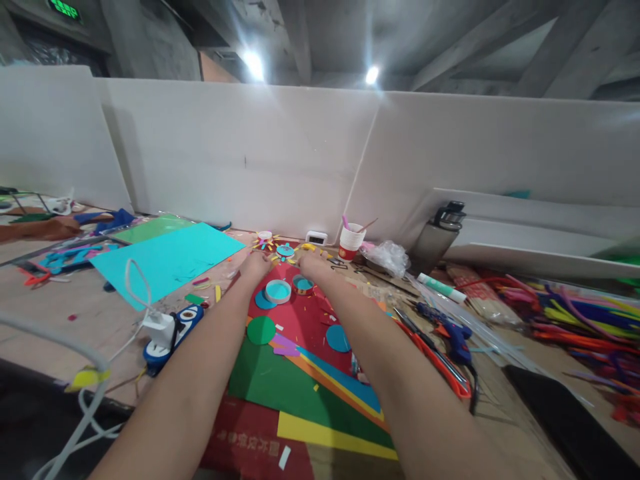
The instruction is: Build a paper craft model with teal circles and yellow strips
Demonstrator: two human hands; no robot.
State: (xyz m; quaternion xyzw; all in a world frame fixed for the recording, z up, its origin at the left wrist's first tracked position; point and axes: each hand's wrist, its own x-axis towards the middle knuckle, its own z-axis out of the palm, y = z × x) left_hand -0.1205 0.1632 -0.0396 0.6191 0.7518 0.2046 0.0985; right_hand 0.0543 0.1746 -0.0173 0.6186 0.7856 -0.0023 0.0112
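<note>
At the far end of the red sheet, my left hand (256, 264) and my right hand (311, 264) reach out with curled fingers. Between them is a small round paper craft (285, 251) with a light-blue top and yellow strips around its rim. Both hands appear to pinch its strips at the sides, though the fingertips are small and partly hidden. A similar round piece with a white and pink top (265, 236) stands just behind. Nearer me, a white ring with a blue disc inside (278, 291) lies beside a brown ring (303, 285).
Green (261, 330) and blue (339, 338) paper discs lie over coloured sheets. To the left are a cyan sheet (170, 263) and a power strip (173, 337). A paper cup (351, 241), glue gun (453, 333), scissors (435, 357), bottle (436, 237) and pipe cleaners (585, 320) fill the right.
</note>
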